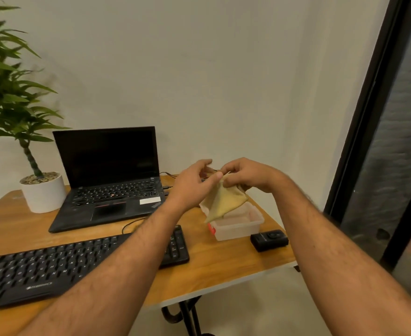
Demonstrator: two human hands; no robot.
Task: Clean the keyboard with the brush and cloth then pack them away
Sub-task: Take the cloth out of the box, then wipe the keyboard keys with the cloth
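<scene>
Head view: both hands' fingers (217, 176) pinched the cloth (224, 202) above the container (238, 226); a loose fold could miss it.

1 black laptop (107, 180), lid open, screen dark, at rear of wooden worktop (224, 267). 1 potted plant (8, 93) in white pot (44, 193), just left of laptop. 1 small black device (269, 240) near right worktop edge. Black cables (168, 175) behind laptop's right side. Pale wall (199, 69) behind. Dark-framed glass panel (393, 141) at right.
</scene>
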